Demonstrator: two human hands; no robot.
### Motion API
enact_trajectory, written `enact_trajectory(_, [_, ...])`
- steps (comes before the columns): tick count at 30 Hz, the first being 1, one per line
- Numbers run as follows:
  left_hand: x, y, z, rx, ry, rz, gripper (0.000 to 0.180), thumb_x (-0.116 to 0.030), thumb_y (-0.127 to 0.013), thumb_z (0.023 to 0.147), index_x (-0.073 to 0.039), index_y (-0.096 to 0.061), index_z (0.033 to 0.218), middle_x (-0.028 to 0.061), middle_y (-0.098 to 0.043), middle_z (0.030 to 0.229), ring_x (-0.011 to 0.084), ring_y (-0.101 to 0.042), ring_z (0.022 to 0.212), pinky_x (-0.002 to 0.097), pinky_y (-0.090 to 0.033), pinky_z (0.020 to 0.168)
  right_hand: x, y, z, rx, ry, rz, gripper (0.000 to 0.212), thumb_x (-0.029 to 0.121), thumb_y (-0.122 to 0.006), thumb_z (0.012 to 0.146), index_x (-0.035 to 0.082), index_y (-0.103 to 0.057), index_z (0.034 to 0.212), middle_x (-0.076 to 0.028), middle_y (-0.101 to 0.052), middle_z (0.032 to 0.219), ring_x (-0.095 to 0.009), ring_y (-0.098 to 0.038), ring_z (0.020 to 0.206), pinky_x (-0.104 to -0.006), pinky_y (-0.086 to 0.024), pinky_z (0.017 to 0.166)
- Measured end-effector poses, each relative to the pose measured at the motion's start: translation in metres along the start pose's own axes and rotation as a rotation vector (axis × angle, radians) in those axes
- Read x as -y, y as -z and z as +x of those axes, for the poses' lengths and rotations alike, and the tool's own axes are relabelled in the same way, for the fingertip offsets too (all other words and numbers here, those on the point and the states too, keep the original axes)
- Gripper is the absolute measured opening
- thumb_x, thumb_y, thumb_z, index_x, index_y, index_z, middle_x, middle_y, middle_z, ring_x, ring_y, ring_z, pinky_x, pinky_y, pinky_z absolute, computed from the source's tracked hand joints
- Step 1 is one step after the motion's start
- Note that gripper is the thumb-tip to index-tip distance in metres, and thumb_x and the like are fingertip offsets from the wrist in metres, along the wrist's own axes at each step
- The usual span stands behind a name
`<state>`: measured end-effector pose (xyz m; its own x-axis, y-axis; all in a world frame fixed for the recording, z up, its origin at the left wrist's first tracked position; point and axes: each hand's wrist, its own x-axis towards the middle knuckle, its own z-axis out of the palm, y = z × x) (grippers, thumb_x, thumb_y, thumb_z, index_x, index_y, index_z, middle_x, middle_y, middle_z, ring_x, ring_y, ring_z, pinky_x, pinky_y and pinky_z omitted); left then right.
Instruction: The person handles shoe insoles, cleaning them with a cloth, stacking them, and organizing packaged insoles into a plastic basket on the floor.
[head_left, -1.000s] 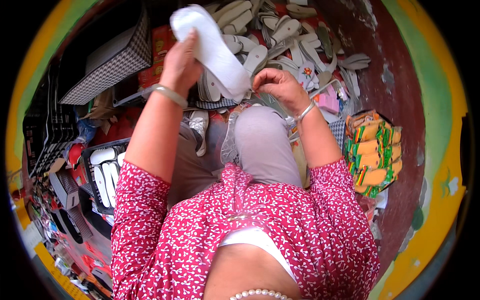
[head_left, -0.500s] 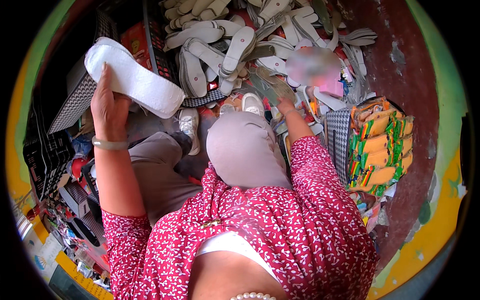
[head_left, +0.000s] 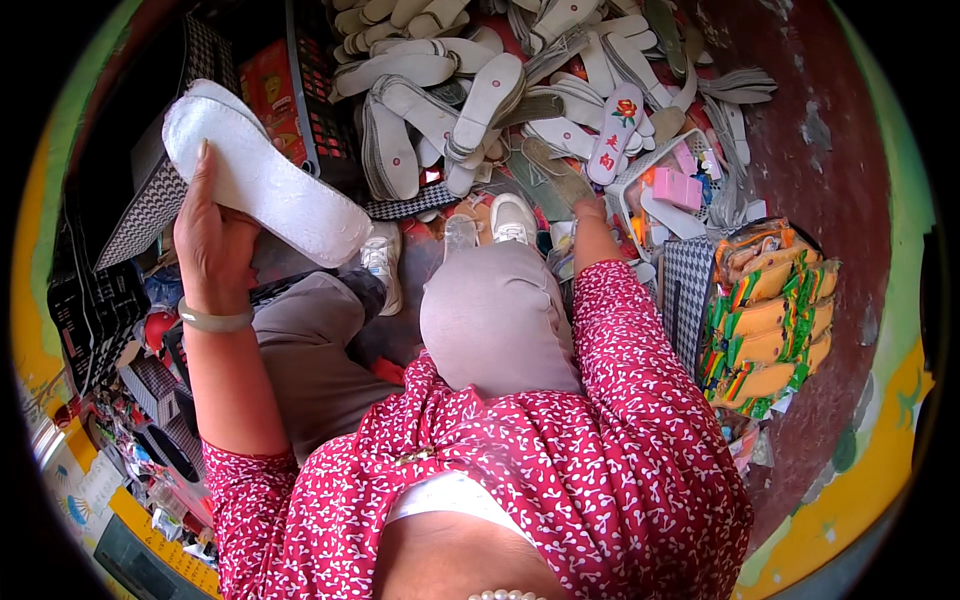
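Insoles (head_left: 268, 186) — long axis slanting upper-left to lower-right — pinched in left hand (head_left: 211, 248); right hand (head_left: 591, 212), grip unclear.

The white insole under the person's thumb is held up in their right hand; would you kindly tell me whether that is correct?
Only the side is wrong: the head view shows the white insole held up in the person's left hand.

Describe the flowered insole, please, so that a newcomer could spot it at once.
Start at the large pile of pale insoles across the top. On its right side, beyond the right hand and up and left of the pink block, lies the flowered insole. A red flower with green leaves distinguishes it from plainer neighbours.
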<state>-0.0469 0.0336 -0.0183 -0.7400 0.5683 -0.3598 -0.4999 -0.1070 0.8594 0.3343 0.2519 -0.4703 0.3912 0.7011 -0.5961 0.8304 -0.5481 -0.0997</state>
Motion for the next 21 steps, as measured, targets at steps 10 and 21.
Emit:
enact_trajectory(10, [0.001, -0.013, -0.019, 0.044, 0.052, -0.019, 0.039, -0.022, -0.046, 0.094, 0.004, -0.043, 0.122, 0.0182, -0.056, 0.111, 0.0311, -0.058, 0.099, 0.0443, -0.044, 0.091, 0.014, 0.092, -0.093, -0.214, 0.634, 0.126, 0.022, 0.017, -0.062, 0.077, 0.006, -0.059, 0.096, -0.011, -0.064, 0.077, -0.018, -0.064, 0.072, -0.0291, -0.05, 0.067])
enact_trajectory(21, [0.012, -0.017, -0.018, 0.256, 0.141, -0.007, 0.037, -0.025, -0.051, 0.092, 0.002, -0.049, 0.116, 0.0113, -0.059, 0.105, 0.022, -0.059, 0.093, 0.0367, -0.048, 0.083, 0.026, 0.292, -0.231, 0.227, 1.058, 1.341, 0.032, -0.004, -0.057, 0.081, 0.004, -0.05, 0.11, -0.008, -0.06, 0.098, -0.012, -0.058, 0.078, -0.0229, -0.049, 0.064])
